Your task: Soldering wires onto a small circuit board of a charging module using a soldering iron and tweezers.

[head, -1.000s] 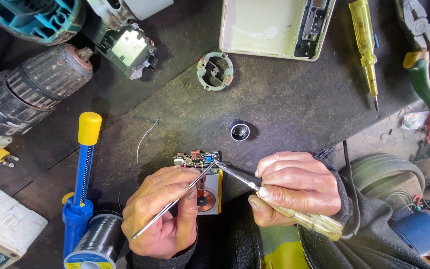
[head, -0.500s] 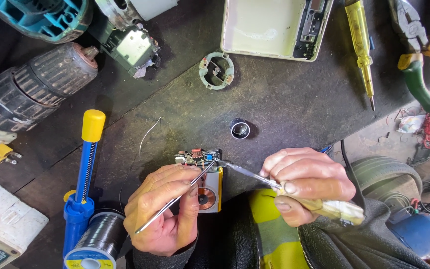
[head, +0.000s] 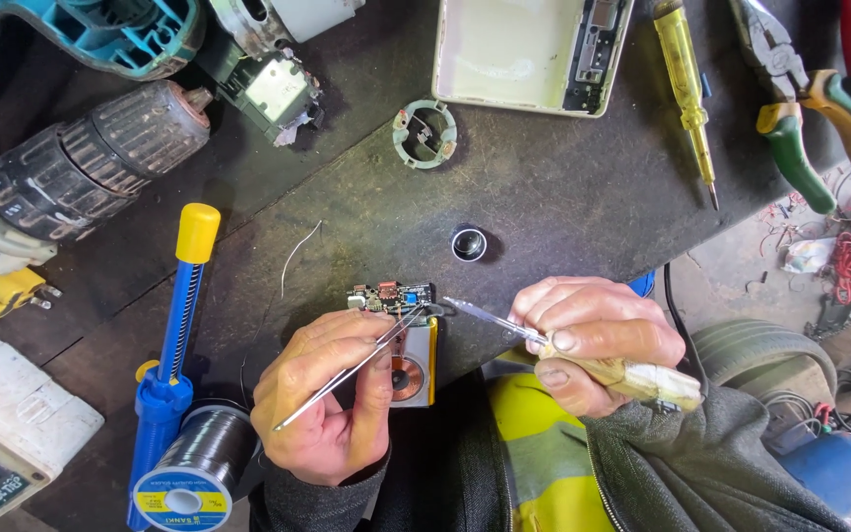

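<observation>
Currently my left hand [head: 332,394] grips tweezers [head: 347,372] on the small circuit board [head: 391,296], lower centre; my right hand [head: 598,340] grasps the soldering iron [head: 490,317], tip just right of it. Joint looks unfinished.

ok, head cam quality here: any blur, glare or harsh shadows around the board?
Head view: even daylight, no hard shadows; the circuit board and tweezers in the left hand are sharp; slight glare on the soldering iron shaft in the right hand; the drill chuck bows slightly near the frame edge.
</observation>
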